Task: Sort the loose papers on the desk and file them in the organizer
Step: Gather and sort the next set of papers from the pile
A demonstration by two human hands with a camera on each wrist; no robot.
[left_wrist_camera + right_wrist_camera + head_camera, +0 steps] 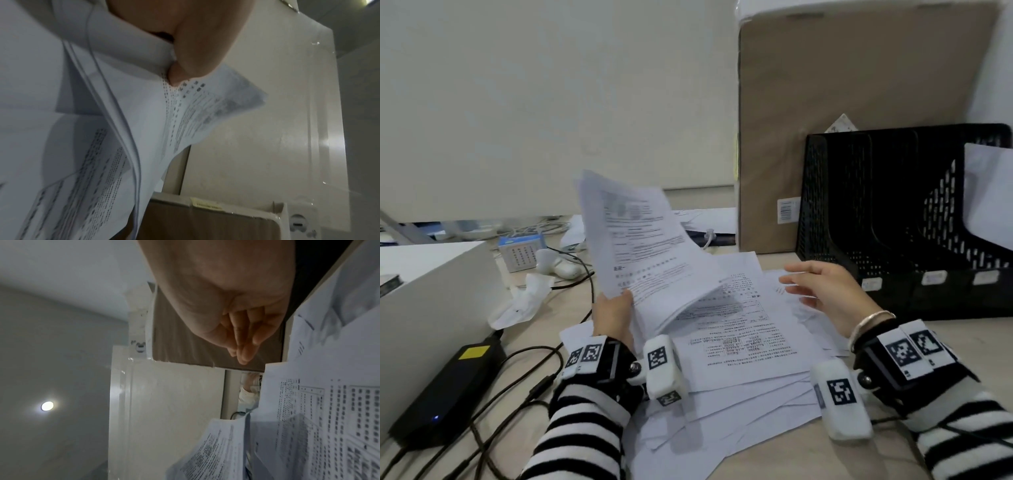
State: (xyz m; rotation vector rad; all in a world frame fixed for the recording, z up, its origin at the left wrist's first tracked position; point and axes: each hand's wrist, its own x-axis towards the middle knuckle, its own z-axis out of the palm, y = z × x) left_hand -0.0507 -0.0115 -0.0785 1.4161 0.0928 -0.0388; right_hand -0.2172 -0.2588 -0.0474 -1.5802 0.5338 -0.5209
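Observation:
My left hand (616,308) grips a sheaf of printed white sheets (640,246) by its lower edge and holds it tilted up off the desk; the thumb pinches the sheaf (156,113) in the left wrist view. Below it, loose printed papers (743,342) lie spread and overlapping on the desk. My right hand (815,284) hovers over their right side with fingers straight and relaxed, holding nothing; the fingers (244,344) show bare in the right wrist view. The black mesh organizer (893,219) stands at the right, with a white sheet (989,195) in its rightmost slot.
A tall cardboard box (825,120) stands behind the organizer. At the left sit a white box (431,291), a black power brick (448,390) with cables, crumpled tissue (524,298) and a small blue-and-white device (520,253). A white partition closes off the back.

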